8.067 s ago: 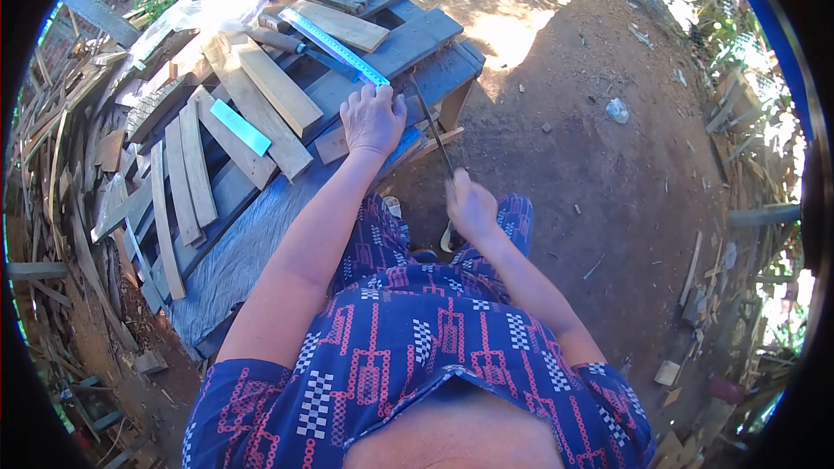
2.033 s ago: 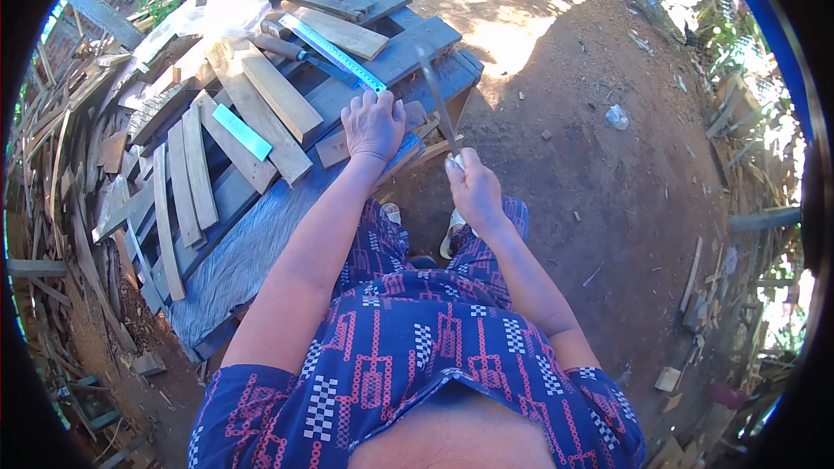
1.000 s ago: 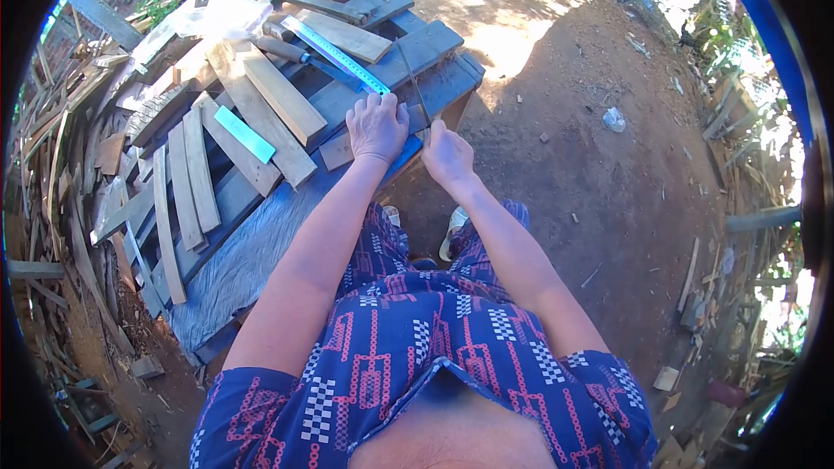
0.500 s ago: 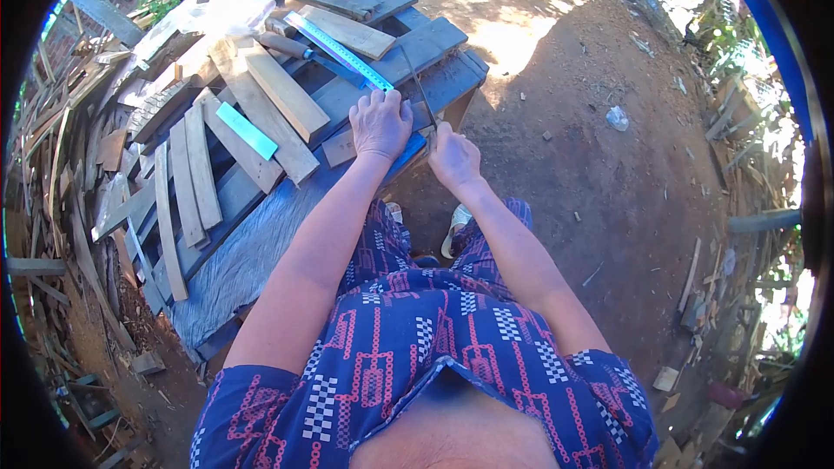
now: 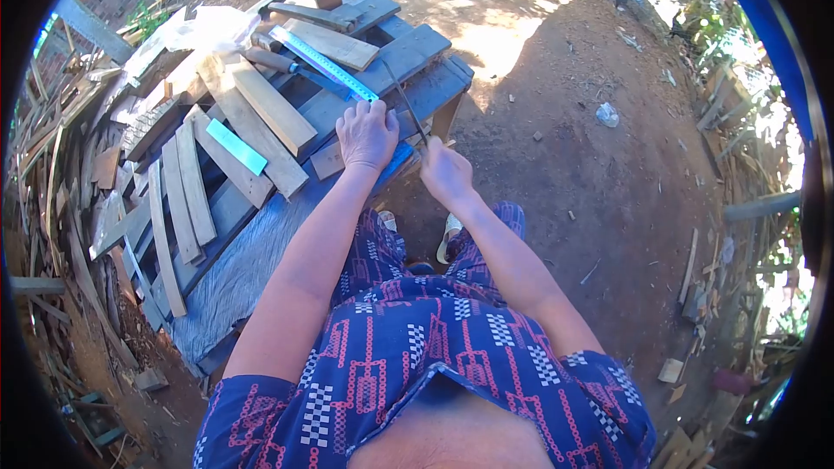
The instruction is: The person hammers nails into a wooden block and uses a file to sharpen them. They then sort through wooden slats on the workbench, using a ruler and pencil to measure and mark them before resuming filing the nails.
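Note:
My left hand (image 5: 368,135) presses down on a short wooden piece (image 5: 327,161) near the corner of the workbench, its fingers bent over the wood. In my right hand (image 5: 447,172) is the near end of a thin-bladed saw (image 5: 402,94); its handle is hidden in my fist. The long narrow blade slants away from me, just right of my left hand, across the bench edge. Beyond my left fingertips lies a transparent ruler (image 5: 326,62). A tool with a wooden handle (image 5: 270,58) rests beside the ruler.
Wooden strips and blocks (image 5: 274,108) cover the slatted bench (image 5: 421,48). A light green strip (image 5: 237,147) lies on one board. Blue sheeting (image 5: 234,274) drapes the near side. Scrap wood (image 5: 61,182) is heaped at left, with bare dirt ground (image 5: 565,182) at right.
My right hand has drawn the saw slightly back toward my body. My left hand stays on the wooden piece. The whole view has shifted a little.

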Motion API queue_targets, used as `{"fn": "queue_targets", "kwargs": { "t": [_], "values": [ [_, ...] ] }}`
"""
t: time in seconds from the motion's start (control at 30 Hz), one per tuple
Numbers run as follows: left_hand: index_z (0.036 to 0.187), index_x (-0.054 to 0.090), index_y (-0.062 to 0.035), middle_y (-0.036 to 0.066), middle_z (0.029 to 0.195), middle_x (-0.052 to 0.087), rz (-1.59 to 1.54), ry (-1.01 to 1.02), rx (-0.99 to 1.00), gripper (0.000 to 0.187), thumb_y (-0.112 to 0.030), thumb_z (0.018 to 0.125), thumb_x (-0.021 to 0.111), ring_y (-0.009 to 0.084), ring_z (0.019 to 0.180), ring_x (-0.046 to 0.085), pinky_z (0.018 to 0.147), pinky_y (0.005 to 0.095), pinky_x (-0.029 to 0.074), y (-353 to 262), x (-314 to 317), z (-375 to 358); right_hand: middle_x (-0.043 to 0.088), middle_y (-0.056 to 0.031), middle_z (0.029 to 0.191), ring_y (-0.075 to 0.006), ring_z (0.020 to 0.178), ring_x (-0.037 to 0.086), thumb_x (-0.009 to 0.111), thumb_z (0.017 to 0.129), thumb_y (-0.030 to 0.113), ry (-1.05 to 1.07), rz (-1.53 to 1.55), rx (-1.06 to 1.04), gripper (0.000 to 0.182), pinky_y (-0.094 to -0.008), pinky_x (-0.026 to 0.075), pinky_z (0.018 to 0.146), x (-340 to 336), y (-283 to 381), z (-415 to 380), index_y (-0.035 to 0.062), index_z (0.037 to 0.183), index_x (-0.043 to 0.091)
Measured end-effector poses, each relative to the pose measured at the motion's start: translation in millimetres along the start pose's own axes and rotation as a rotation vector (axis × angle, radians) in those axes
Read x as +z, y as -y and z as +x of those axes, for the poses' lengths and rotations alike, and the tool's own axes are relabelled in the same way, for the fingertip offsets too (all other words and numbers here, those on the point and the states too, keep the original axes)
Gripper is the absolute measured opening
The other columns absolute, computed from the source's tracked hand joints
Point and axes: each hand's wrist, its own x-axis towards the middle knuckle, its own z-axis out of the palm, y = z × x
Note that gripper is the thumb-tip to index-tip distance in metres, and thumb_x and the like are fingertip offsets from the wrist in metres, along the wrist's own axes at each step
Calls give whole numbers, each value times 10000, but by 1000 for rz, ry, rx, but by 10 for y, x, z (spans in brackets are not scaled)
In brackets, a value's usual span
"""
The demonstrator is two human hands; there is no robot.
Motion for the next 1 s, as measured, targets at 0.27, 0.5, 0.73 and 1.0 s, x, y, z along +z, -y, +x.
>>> {"fn": "queue_targets", "kwargs": {
  "t": [0.27, 0.5, 0.73, 1.0],
  "values": [
    [927, 629, -86, 106, 982, 622, -5, 38, -30, 221, -300, 887, 589, 308, 989, 575, 868, 451, 415, -23, -65, 1, 649, -241, 733, -423, 741, 655, 496, 936, 211, 117, -8, 126, 184, -534, 491, 676, -108, -122, -887, 29, 918, 490],
    [933, 634, -89, 106, 968, 616, 11, 28, -5, 202, -279, 888, 581, 301, 970, 572, 876, 448, 413, -12, -38, 11, 654, -230, 744, -405, 753, 664, 516, 884, 143, -14, -12, 17, 123, -507, 502, 672, -14, 15, -137, 21, 896, 499],
    [946, 631, -90, 102, 963, 615, 27, 24, -20, 210, -286, 887, 584, 304, 983, 573, 874, 455, 419, 12, -19, 5, 649, -214, 712, -407, 716, 659, 512, 906, 171, -5, -6, 6, 147, -512, 497, 640, 9, -71, -421, 26, 913, 499],
    [927, 633, -96, 102, 959, 617, -4, 44, -16, 196, -280, 881, 584, 304, 982, 574, 861, 453, 422, -31, -49, 24, 646, -220, 711, -417, 714, 652, 492, 914, 175, 2, 6, 4, 142, -519, 491, 639, -61, -108, -469, 33, 915, 490]
  ]
}}
